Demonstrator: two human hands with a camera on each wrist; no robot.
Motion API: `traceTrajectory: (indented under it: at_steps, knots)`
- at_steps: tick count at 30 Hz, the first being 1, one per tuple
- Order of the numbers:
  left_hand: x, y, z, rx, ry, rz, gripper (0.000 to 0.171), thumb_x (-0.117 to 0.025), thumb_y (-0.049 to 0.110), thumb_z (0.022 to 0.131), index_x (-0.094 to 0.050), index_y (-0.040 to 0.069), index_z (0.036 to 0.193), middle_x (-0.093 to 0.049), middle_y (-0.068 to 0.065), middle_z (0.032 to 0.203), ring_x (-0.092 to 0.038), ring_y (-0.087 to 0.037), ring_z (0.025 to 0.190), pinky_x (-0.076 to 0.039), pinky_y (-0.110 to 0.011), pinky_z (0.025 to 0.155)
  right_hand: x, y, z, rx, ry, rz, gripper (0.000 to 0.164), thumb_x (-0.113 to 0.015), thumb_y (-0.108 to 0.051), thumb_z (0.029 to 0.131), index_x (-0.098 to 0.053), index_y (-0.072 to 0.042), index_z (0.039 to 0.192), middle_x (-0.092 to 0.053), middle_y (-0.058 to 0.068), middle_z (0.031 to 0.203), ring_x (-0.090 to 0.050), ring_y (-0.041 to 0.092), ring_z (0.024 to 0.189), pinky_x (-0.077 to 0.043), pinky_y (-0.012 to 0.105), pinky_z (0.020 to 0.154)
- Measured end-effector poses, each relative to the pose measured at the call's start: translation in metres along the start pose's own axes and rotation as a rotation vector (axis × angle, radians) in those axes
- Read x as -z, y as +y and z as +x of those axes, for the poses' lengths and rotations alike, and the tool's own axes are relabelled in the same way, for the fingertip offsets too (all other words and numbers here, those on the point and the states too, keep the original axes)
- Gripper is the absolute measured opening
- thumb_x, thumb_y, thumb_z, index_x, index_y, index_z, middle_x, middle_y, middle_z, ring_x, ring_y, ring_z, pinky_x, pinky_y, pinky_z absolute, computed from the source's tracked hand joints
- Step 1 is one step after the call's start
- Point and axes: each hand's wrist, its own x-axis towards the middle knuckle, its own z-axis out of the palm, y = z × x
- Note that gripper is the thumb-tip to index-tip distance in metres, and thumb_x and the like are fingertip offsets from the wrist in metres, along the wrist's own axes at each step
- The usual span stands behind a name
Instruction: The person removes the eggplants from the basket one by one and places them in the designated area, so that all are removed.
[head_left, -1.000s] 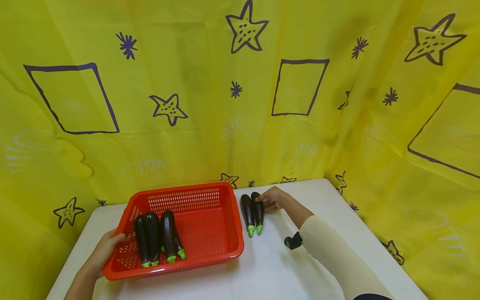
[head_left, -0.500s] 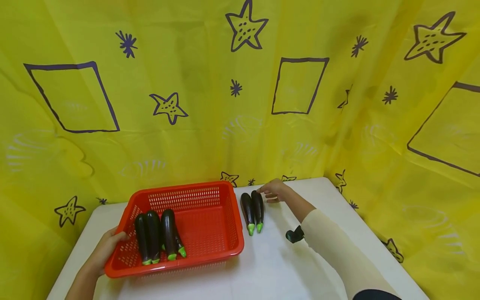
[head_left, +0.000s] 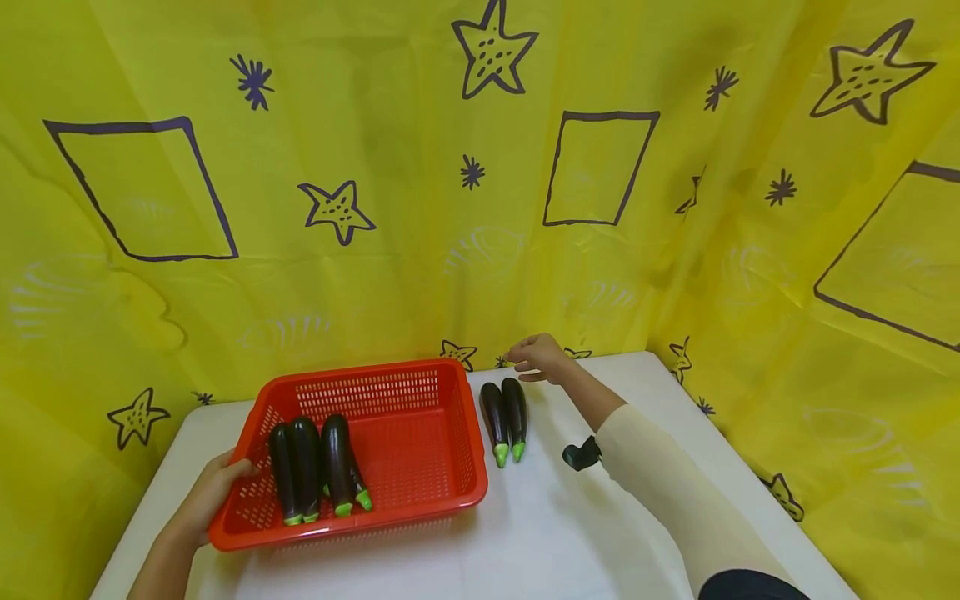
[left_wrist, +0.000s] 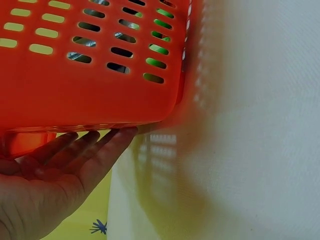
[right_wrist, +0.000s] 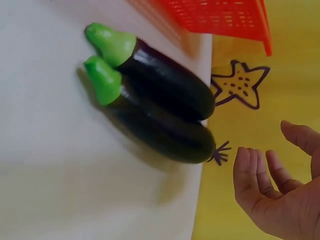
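Observation:
In the head view a red plastic basket (head_left: 420, 454) stands on the left of the table, with several eggplants (head_left: 303, 467) lying at its left end. My left hand (head_left: 212, 492) grips the basket's left rim, thumb over the edge; the left wrist view shows its fingers against the outer wall. Just right of the basket lie two eggplants (head_left: 505, 417) side by side, green stem ends toward me. Above and beyond their far ends hovers my right hand (head_left: 542, 357), touching nothing. In the right wrist view this hand (right_wrist: 280, 185) has relaxed, spread fingers, apart from the eggplants (right_wrist: 155, 100).
The white table (head_left: 555, 533) reaches back to a yellow curtain (head_left: 405, 275) printed with stars and squares. More curtain hangs along the right side. A small dark object (head_left: 582, 454) sits by my right wrist.
My right hand has let go of the right one of the two eggplants and lifted up and away from it. The left hand and basket stay in place.

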Motion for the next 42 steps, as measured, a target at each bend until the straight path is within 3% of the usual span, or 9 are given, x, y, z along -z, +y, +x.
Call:
traceTrajectory:
  at_steps: [6, 14, 18, 23, 27, 35, 42]
  knots:
    - [0.001, -0.001, 0.001, -0.003, -0.005, -0.004, 0.055, -0.036, 0.005, 0.101, -0.024, -0.019, 0.149, -0.067, -0.014, 0.112, -0.071, -0.024, 0.092, -0.063, -0.049, 0.079, -0.019, -0.016, -0.001, 0.030, -0.062, 0.012, 0.022, -0.065, -0.011, 0.102, -0.065, 0.007, 0.116, -0.062, 0.024, 0.136, -0.058, 0.047, 0.127, -0.055, 0.051, 0.101]
    - [0.000, 0.001, 0.003, 0.008, -0.003, 0.002, 0.054, -0.036, 0.005, 0.101, -0.024, -0.018, 0.149, -0.067, -0.012, 0.112, -0.071, -0.023, 0.093, -0.063, -0.048, 0.080, -0.051, -0.031, -0.003, 0.027, -0.154, 0.062, 0.032, -0.064, -0.011, 0.103, -0.062, 0.010, 0.128, -0.063, 0.027, 0.133, -0.064, 0.044, 0.121, -0.053, 0.055, 0.102]
    - [0.000, 0.001, 0.004, 0.016, 0.000, -0.002, 0.054, -0.035, 0.004, 0.102, -0.024, -0.018, 0.150, -0.067, -0.012, 0.113, -0.071, -0.023, 0.092, -0.063, -0.048, 0.080, -0.064, -0.038, -0.002, 0.030, -0.193, 0.078, 0.031, -0.064, -0.010, 0.103, -0.063, 0.010, 0.127, -0.065, 0.026, 0.127, -0.065, 0.044, 0.118, -0.058, 0.049, 0.095]
    - [0.000, 0.000, 0.003, 0.020, 0.005, 0.004, 0.054, -0.035, 0.004, 0.102, -0.024, -0.018, 0.150, -0.067, -0.014, 0.114, -0.071, -0.023, 0.093, -0.063, -0.048, 0.080, -0.080, -0.050, -0.003, 0.032, -0.238, 0.076, 0.033, -0.061, -0.008, 0.105, -0.062, 0.012, 0.131, -0.056, 0.025, 0.145, -0.063, 0.045, 0.123, -0.062, 0.042, 0.086]
    - [0.001, 0.001, 0.002, 0.025, 0.002, 0.011, 0.055, -0.035, 0.005, 0.102, -0.023, -0.018, 0.151, -0.067, -0.014, 0.116, -0.070, -0.023, 0.094, -0.063, -0.048, 0.081, -0.093, -0.056, -0.004, 0.027, -0.277, 0.071, 0.035, -0.062, -0.007, 0.104, -0.061, 0.012, 0.133, -0.052, 0.024, 0.150, -0.061, 0.046, 0.126, -0.061, 0.045, 0.090]
    - [0.001, 0.002, 0.002, 0.017, -0.005, 0.013, 0.055, -0.035, 0.004, 0.102, -0.023, -0.018, 0.151, -0.067, -0.013, 0.116, -0.070, -0.023, 0.094, -0.063, -0.047, 0.081, -0.114, -0.062, -0.003, 0.040, -0.343, 0.040, 0.041, -0.066, -0.008, 0.102, -0.057, 0.013, 0.137, -0.059, 0.030, 0.140, -0.059, 0.048, 0.128, -0.057, 0.051, 0.096]
    - [0.000, 0.003, 0.001, 0.011, -0.005, 0.007, 0.055, -0.035, 0.005, 0.102, -0.023, -0.018, 0.150, -0.067, -0.013, 0.115, -0.070, -0.023, 0.094, -0.063, -0.047, 0.081, -0.129, -0.061, -0.002, 0.033, -0.354, 0.038, 0.035, -0.069, -0.006, 0.100, -0.065, 0.012, 0.130, -0.064, 0.027, 0.133, -0.060, 0.049, 0.126, -0.053, 0.056, 0.098]
